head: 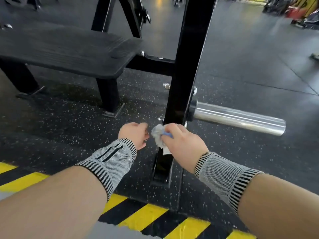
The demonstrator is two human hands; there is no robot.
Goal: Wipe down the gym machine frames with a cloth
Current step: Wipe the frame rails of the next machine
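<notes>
A glossy black upright post (188, 66) of the gym machine frame rises from a foot plate on the floor. My right hand (183, 144) grips a crumpled white and blue cloth (159, 137) against the lower part of this post. My left hand (135, 135) hovers just left of the cloth with fingers curled and nothing visible in it. Both wrists wear grey knitted bands.
A chrome weight peg (238, 118) sticks out to the right of the post. A black ribbed platform (69, 49) stands at the left on black legs. Speckled rubber floor (69, 126) lies around, with yellow and black hazard tape (146, 216) near me.
</notes>
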